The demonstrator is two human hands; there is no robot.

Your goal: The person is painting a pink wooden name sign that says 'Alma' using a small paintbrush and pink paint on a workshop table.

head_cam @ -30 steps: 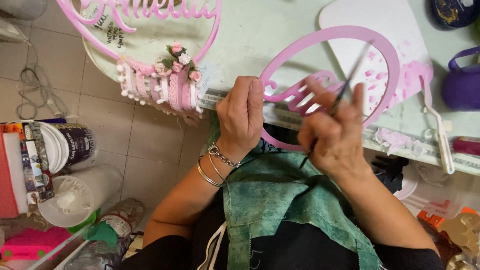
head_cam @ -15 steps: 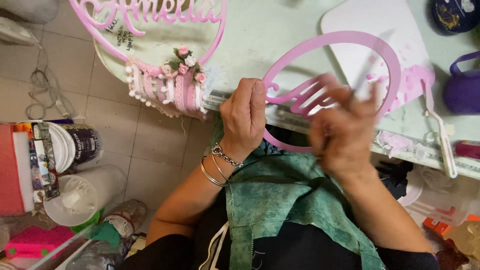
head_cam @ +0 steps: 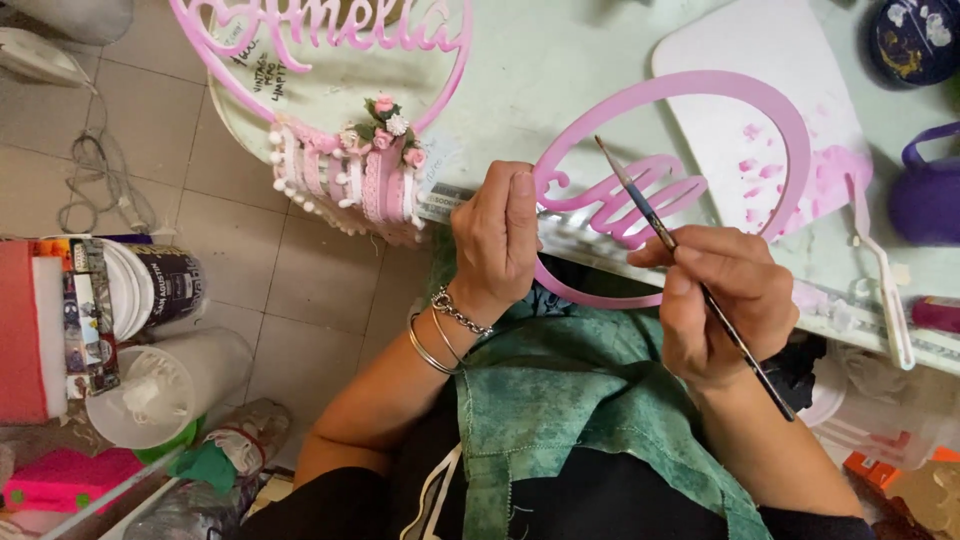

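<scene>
Compared with half a second ago, the right hand [head_cam: 730, 305] is sitting sharp rather than smeared by motion, and the thin dark-handled paintbrush [head_cam: 690, 272] is now showing plainly, its tip pointing up and to the left over the cut-out lettering. The pink wooden ring with cursive lettering across its middle [head_cam: 790, 135] is lying a little more level than before, and the left hand [head_cam: 497, 240] is keeping the same hold on the ring's left edge.

The right hand's fingers are pinching closed around the brush shaft, near its middle, with the handle running down past the wrist. The left hand's fingers are curling shut over the ring's rim, thumb on top, silver bangles [head_cam: 440, 335] hanging at the wrist.

The ring is resting partly on the pale green tabletop [head_cam: 560, 70] and partly overhanging its near edge, above the person's green apron [head_cam: 570, 400]. It is painted an even matte pink; the lettering inside is joining the rim on the left side. Behind its upper right part a white board smeared with pink paint [head_cam: 760, 60] is lying on the table. To the left, a finished pink name hoop with small fabric roses and lace ribbons [head_cam: 370, 150] is hanging over the table edge, well apart from the hands.
</scene>
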